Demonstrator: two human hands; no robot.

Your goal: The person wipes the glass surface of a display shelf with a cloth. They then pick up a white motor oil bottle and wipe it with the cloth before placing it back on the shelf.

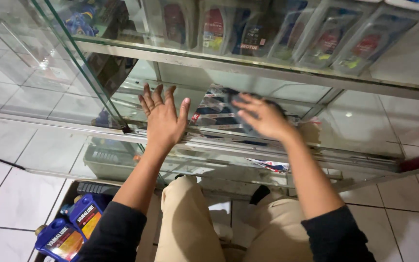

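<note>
Fingers spread, the left hand (pixel 162 119) lies flat on the glass shelf (pixel 311 145); the right hand (pixel 264 116) presses a dark cloth (pixel 241 104) onto the pane with fingers curled over it; wiping looks under way, most of the glass untouched; flat packets (pixel 219 29) line the upper shelf; blue bottles (pixel 73 228) stand below left.

Hands (pixel 209 116) outstretched — left (fingers splayed)

A left hand (pixel 162 119) is pressing flat on a glass display case (pixel 267 73) while the right hand (pixel 264 118) beside it is gripping a dark cloth (pixel 241 102) against the glass.
</note>
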